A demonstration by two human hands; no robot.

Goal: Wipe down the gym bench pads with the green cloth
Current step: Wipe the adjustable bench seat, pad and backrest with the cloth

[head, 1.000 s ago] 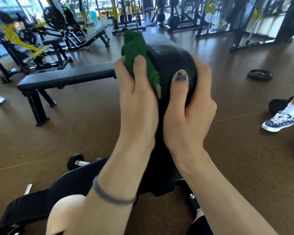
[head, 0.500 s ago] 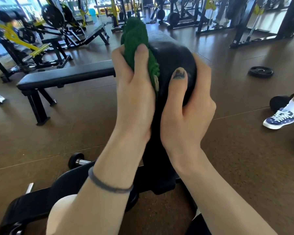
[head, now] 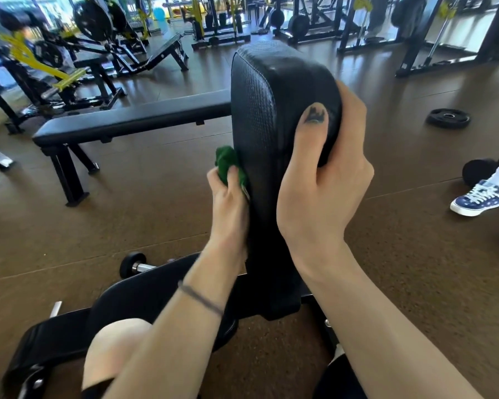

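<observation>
An upright black bench pad [head: 267, 116] with a textured edge stands in front of me, seen end-on. My left hand [head: 231, 205] grips the bunched green cloth [head: 228, 165] and presses it against the pad's left side, about halfway down. My right hand [head: 323, 180] clasps the pad's right edge, thumb laid on the near face. The lower black seat pad [head: 144, 295] lies below my left forearm.
A flat black bench [head: 127, 122] stands crosswise behind the pad on the left. A dumbbell [head: 133, 264] lies on the brown floor near the seat. A weight plate [head: 447, 118] and another person's blue sneaker [head: 480, 198] are at the right. Racks and machines fill the background.
My left hand has slid the green cloth down the pad's left side from its top to about mid-height. My right hand has kept its hold on the right edge.
</observation>
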